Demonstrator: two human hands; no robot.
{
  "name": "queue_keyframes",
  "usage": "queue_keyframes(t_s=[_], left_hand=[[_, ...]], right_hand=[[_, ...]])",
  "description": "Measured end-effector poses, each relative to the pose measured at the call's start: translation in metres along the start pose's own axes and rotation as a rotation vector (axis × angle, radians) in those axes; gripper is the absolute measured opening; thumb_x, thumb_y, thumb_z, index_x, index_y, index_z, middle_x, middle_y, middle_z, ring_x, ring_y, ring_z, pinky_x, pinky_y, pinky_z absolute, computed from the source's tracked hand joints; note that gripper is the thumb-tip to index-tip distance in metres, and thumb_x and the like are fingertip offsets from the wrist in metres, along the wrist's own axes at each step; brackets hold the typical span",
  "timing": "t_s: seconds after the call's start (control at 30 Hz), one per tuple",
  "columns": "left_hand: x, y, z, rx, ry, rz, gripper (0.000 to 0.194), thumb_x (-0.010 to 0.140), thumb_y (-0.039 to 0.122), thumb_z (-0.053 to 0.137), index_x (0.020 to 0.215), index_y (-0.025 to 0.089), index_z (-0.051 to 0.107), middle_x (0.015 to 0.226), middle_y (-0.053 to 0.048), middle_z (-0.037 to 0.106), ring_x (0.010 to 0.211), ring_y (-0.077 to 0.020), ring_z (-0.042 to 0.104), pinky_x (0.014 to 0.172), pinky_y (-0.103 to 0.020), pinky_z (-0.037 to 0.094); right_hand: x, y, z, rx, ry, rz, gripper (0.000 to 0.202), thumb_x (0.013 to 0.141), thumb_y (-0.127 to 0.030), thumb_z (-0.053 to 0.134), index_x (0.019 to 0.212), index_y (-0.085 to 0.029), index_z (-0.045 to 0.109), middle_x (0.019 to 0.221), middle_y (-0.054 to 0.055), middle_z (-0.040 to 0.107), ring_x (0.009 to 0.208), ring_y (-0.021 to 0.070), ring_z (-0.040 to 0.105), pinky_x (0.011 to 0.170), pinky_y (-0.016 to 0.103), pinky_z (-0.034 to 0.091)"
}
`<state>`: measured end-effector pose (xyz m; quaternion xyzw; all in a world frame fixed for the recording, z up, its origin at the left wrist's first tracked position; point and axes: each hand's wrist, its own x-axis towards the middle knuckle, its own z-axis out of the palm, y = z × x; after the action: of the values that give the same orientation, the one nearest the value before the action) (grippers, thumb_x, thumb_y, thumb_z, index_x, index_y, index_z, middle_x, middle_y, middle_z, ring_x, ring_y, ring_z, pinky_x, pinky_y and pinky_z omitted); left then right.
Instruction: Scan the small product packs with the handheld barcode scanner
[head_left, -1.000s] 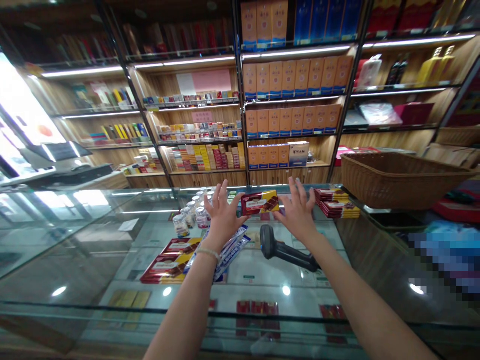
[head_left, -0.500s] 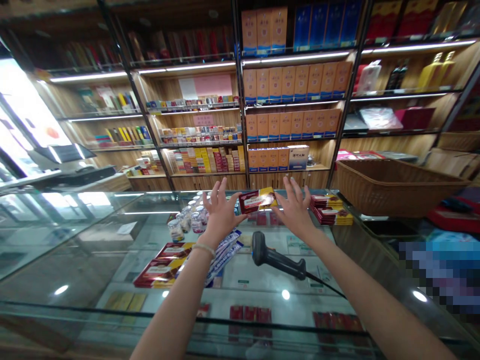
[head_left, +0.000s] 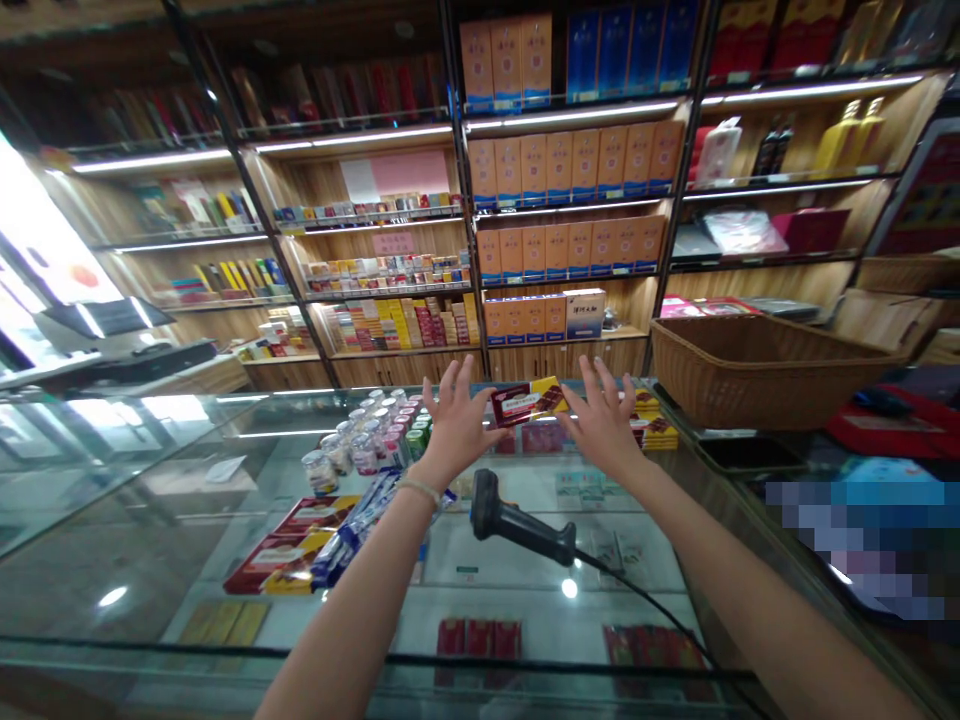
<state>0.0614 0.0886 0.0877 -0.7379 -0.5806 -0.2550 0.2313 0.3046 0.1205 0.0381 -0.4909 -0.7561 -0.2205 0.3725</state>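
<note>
A dark red and yellow chocolate bar pack [head_left: 527,402] is held up level above the glass counter, between my two hands. My left hand [head_left: 454,418] grips its left end at the thumb side, with the other fingers raised. At the right end, my right hand [head_left: 602,420] pinches it in the same way. Below them a black barcode scanner [head_left: 525,525] lies on the glass, its cable running to the lower right. Similar packs [head_left: 281,550] lie flat at the left, partly under blue-and-white wrapped bars [head_left: 360,530]. More yellow and red packs [head_left: 660,432] are stacked behind my right hand, which partly hides them.
Several small jars [head_left: 365,452] stand in rows left of my left hand. A brown wicker basket [head_left: 772,385] sits at the right end of the glass counter [head_left: 510,585]. Shelves of boxed goods [head_left: 574,165] line the back wall.
The view has shifted slightly, so the counter and shelves appear further left. Both hands still hold the pack, which is now slightly more to the right over the counter.
</note>
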Motion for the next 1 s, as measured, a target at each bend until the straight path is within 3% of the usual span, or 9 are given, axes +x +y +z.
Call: queue_keyframes(t_s=[0.5,0.73,1.0], left_hand=[[0.042,0.082,0.044,-0.093,-0.078,0.071,0.062,0.073,0.058,0.085,0.125,0.027,0.073,0.174,-0.016,0.025,0.159,-0.0421,0.022,0.125,-0.073,0.01],[0.056,0.115,0.076,-0.141,-0.122,0.066,0.064,0.071,0.053,0.088,0.127,0.026,0.071,0.174,-0.018,0.023,0.159,-0.0422,0.021,0.123,-0.076,0.011],[0.063,0.14,0.101,-0.18,-0.189,0.056,0.063,0.072,0.056,0.087,0.126,0.026,0.072,0.174,-0.019,0.023,0.16,-0.0408,0.02,0.123,-0.076,0.012]], right_hand=[[-0.029,0.086,-0.011,-0.1,-0.006,0.11,0.042,0.102,-0.037,0.049,0.135,-0.018,0.068,0.172,0.018,0.027,0.157,0.0372,0.022,0.122,0.072,0.01],[-0.041,0.126,-0.007,-0.152,-0.02,0.137,0.041,0.1,-0.037,0.051,0.133,-0.019,0.069,0.172,0.019,0.026,0.157,0.0399,0.019,0.12,0.075,0.009],[-0.048,0.148,-0.008,-0.206,-0.051,0.182,0.038,0.098,-0.036,0.058,0.131,-0.021,0.071,0.171,0.019,0.029,0.156,0.0407,0.02,0.118,0.077,0.011]])
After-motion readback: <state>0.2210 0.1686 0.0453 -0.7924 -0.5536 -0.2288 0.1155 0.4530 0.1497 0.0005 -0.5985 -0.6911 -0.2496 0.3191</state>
